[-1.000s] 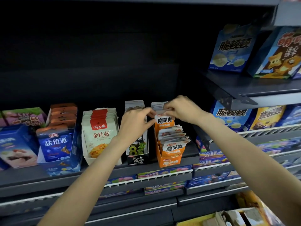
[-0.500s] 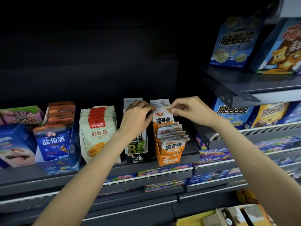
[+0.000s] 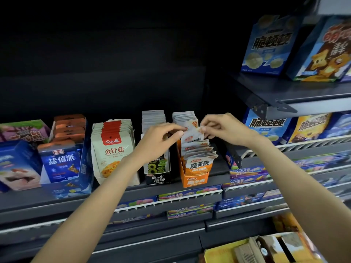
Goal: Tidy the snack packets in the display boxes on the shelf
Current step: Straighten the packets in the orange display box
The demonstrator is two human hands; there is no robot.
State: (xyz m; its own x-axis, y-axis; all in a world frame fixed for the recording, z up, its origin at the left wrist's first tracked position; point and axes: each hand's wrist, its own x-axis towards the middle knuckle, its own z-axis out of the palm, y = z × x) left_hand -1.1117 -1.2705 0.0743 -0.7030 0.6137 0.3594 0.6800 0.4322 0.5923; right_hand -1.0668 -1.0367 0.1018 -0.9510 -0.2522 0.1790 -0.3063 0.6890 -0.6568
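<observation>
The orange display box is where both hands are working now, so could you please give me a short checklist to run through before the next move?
1. Left hand grip on the raised packet: ok, fingertips pinch its top left edge.
2. Right hand grip: ok, pinches the top right corner.
3. Raised packet upright: not ok, it tilts.
4. Front packets in the orange display box: not ok, fanned forward and uneven.
5. Back packets standing straight: ok.
6. Room in the box behind the raised packet: cannot tell, hidden.
</observation>
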